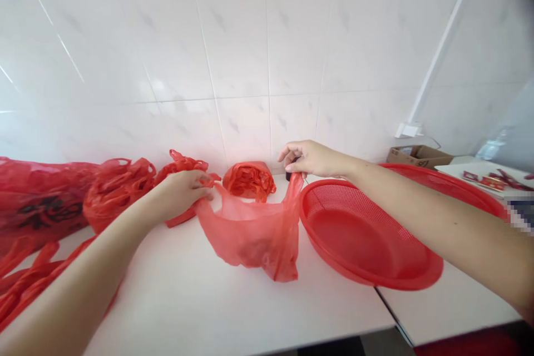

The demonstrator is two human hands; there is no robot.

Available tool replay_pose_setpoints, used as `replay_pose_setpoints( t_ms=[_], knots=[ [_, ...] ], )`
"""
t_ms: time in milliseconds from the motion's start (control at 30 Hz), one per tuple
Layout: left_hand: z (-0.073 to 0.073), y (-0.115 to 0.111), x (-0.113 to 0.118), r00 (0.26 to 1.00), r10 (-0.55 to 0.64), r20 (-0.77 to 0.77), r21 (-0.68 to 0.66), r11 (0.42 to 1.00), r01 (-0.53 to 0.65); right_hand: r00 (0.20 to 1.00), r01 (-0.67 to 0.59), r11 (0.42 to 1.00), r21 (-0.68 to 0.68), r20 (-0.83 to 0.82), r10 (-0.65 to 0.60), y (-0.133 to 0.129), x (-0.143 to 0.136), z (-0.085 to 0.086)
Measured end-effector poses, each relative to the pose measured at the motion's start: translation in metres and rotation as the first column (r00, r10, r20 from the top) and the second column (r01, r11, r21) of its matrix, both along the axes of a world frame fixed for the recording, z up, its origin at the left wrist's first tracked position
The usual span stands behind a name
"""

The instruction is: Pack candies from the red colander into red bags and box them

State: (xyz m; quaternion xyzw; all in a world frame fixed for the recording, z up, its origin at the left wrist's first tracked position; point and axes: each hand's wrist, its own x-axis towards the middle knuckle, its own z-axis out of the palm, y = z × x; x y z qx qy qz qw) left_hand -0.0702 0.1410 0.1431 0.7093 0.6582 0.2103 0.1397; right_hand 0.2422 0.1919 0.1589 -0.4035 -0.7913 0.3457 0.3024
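There it was, the thin red bag (246,233), slung between your two hands just left of the near basket (359,245), its mouth spread wide and its lower corner hanging low over the counter (200,300)! Your right hand (306,158) had a firm pinch on one handle, up behind the near basket's left rim, while the grip of your left hand (186,194), farther left of that basket, was closed on the bag's other upper edge. Whether the bag's side brushed the basket, you couldn't tell; nor was it clear if the darker patch inside was folded film or contents. Plenty of red around you, too: a rolled bundle (249,181) sat behind and left of the basket, a crumpled bag (179,162) lay past it to the left, and a heap of bags (119,183) and a big printed bag (41,200) filled the far left. Over on the basket's right, a second basket (471,192) ran behind your right forearm, and beyond that, behind and right of the near basket, stood a cardboard box (400,156).
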Motion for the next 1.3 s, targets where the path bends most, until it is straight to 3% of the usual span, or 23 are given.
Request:
replay_pose_setpoints(
  t_ms=[67, 133, 167, 233, 267, 333, 400, 433, 567, 667, 800, 933, 1133, 1233, 1300],
  knots=[
    [0.004, 0.001, -0.016, 0.992, 0.052, -0.114, -0.036, 0.998, -0.056, 0.999, -0.007, 1.0, 0.005, 0.054, 0.007, 0.006, -0.004, 0.002],
    [0.005, -0.001, -0.024, 0.995, 0.032, -0.1, -0.076, 0.996, -0.04, 0.997, -0.006, 1.0, 0.008, 0.074, 0.006, 0.011, -0.009, 0.002],
    [0.005, -0.001, -0.024, 1.0, 0.003, -0.031, -0.097, 0.995, -0.006, 0.996, -0.009, 1.0, 0.007, 0.083, 0.008, 0.014, -0.012, 0.001],
    [0.001, -0.001, -0.017, 0.966, -0.081, 0.244, -0.12, 0.986, 0.114, 0.994, -0.042, 0.999, 0.007, 0.106, 0.041, 0.018, -0.019, 0.001],
    [-0.003, 0.0, -0.012, 0.897, -0.123, 0.425, -0.108, 0.977, 0.185, 0.991, -0.077, 0.997, 0.008, 0.114, 0.076, 0.019, -0.022, 0.001],
    [-0.011, 0.004, 0.003, 0.682, -0.171, 0.711, -0.06, 0.952, 0.302, 0.981, -0.171, 0.985, 0.008, 0.092, 0.17, 0.021, -0.031, 0.001],
    [-0.02, 0.01, 0.017, 0.539, -0.19, 0.82, -0.041, 0.921, 0.388, 0.965, -0.261, 0.965, 0.005, 0.018, 0.261, 0.02, -0.041, 0.001],
    [-0.024, 0.012, 0.024, 0.529, -0.2, 0.825, -0.055, 0.903, 0.427, 0.955, -0.295, 0.955, 0.005, -0.027, 0.295, 0.019, -0.048, 0.001],
    [-0.035, 0.02, 0.041, 0.701, -0.229, 0.676, -0.218, 0.846, 0.486, 0.911, -0.375, 0.927, 0.017, -0.18, 0.372, 0.01, -0.078, -0.005],
    [-0.041, 0.024, 0.044, 0.779, -0.184, 0.6, -0.278, 0.865, 0.419, 0.889, -0.357, 0.932, 0.063, -0.285, 0.359, 0.006, -0.096, -0.019],
    [-0.051, 0.028, 0.035, 0.71, -0.053, 0.702, -0.267, 0.905, 0.331, 0.95, -0.153, 0.971, 0.186, -0.243, 0.196, 0.009, -0.098, -0.049],
    [-0.061, 0.026, 0.023, 0.643, -0.018, 0.766, -0.271, 0.897, 0.349, 0.959, -0.23, 0.967, 0.113, -0.14, 0.245, 0.005, -0.089, -0.075],
    [-0.062, 0.014, 0.022, 0.628, -0.208, 0.75, -0.17, 0.856, 0.487, 0.928, -0.258, 0.966, 0.027, -0.271, 0.255, -0.04, -0.08, -0.084],
    [-0.054, 0.008, 0.024, 0.7, -0.342, 0.627, -0.169, 0.817, 0.551, 0.893, -0.288, 0.958, 0.01, -0.358, 0.272, -0.051, -0.079, -0.092],
    [-0.052, 0.007, 0.026, 0.757, -0.387, 0.527, -0.188, 0.815, 0.548, 0.875, -0.185, 0.981, 0.064, -0.443, 0.194, -0.046, -0.082, -0.101]
  ],
)
